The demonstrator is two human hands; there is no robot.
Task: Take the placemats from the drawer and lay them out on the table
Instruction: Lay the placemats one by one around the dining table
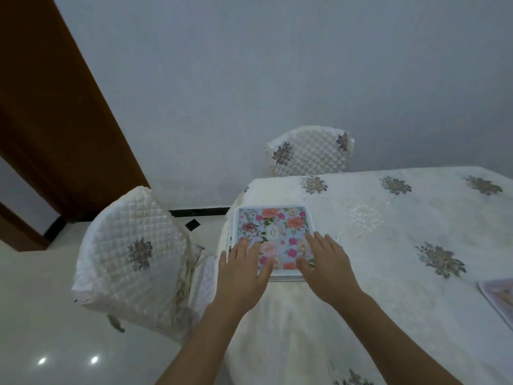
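Note:
A stack of floral placemats (273,230), blue with pink and orange roses and a white border, lies on the near left corner of the table (388,218), which wears a white embroidered cloth. My left hand (243,269) rests flat on the stack's near left part, fingers spread. My right hand (326,263) lies flat on its near right part, thumb on the top mat. Neither hand grips anything. Another placemat (498,297) lies on the table at the right edge of view, cut off by the frame.
A chair with a white quilted cover (133,257) stands left of the table, close to my left arm. A second covered chair (311,152) stands behind the table against the grey wall. A brown wooden door frame (55,120) is at the left. The floor is glossy white.

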